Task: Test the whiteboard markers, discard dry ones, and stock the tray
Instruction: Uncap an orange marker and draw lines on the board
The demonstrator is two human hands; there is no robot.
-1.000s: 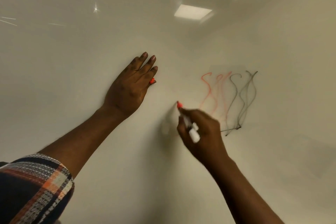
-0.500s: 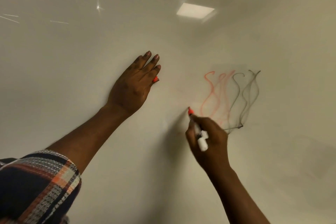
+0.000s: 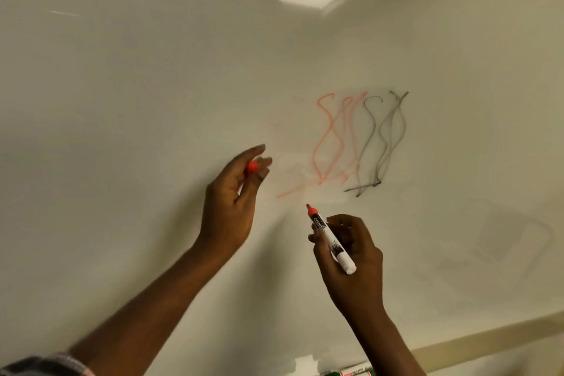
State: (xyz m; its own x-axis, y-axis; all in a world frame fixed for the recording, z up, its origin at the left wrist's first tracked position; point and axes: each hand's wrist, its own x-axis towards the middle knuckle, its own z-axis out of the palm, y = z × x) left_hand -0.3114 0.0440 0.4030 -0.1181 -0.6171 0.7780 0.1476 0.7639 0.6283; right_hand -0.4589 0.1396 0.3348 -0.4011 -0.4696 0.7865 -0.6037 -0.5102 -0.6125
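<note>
My right hand (image 3: pixel 351 256) grips an uncapped red whiteboard marker (image 3: pixel 331 239), white barrel with a black label, tip pointing up-left and just off the whiteboard (image 3: pixel 152 101). My left hand (image 3: pixel 235 192) is lifted off the board and pinches the marker's red cap (image 3: pixel 252 167) between thumb and fingers. Red squiggles (image 3: pixel 334 143) and black squiggles (image 3: pixel 381 143) are drawn on the board above my right hand. A faint red stroke (image 3: pixel 290 191) runs low beside them.
The board's lower frame (image 3: pixel 488 336) slants across the bottom right. At the bottom edge lie a few markers (image 3: pixel 351 372), partly cut off, next to a white object (image 3: pixel 305 365). Ceiling lights reflect in the board at top.
My left hand has come off the board and moved down and right, now pinching the cap in the air. My right hand has drawn the marker back from the board. The camera has tilted down.
</note>
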